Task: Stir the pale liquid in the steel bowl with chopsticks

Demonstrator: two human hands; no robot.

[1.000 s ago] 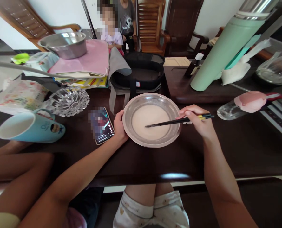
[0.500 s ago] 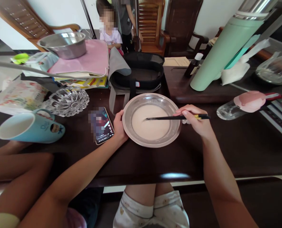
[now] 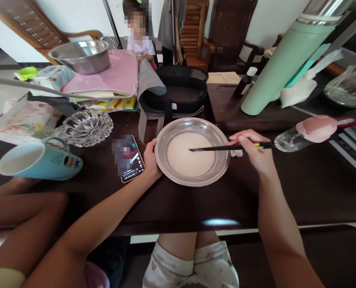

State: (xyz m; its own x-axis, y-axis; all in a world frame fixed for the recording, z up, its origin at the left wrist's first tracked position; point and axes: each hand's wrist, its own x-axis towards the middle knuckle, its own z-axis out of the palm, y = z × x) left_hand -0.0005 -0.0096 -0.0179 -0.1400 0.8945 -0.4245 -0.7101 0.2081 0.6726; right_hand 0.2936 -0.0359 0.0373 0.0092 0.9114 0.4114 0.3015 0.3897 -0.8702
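Observation:
A shallow steel dish (image 3: 220, 138) of pale, milky batter (image 3: 190, 154) sits on the dark table in front of me. My left hand (image 3: 150, 160) grips its left rim, fingers curled round the edge. My right hand (image 3: 254, 150) is closed on a pair of black chopsticks (image 3: 222, 148) with yellow bands. They lie nearly level, tips in the batter near the dish's middle. A phone (image 3: 129, 158) with a lit screen lies just left of my left hand.
A blue mug (image 3: 38, 162) lies on its side at the left beside a cut-glass dish (image 3: 84, 128). Behind are a black bag (image 3: 178, 90), a steel bowl (image 3: 80, 56) on pink paper, a green flask (image 3: 281, 60) and a pink-capped bottle (image 3: 311, 130). Another person's arm (image 3: 21, 210) rests lower left.
The chopstick tips swept from the lower left of the batter up and then right toward the middle. My right hand shifted slightly right. The left hand and dish stayed put.

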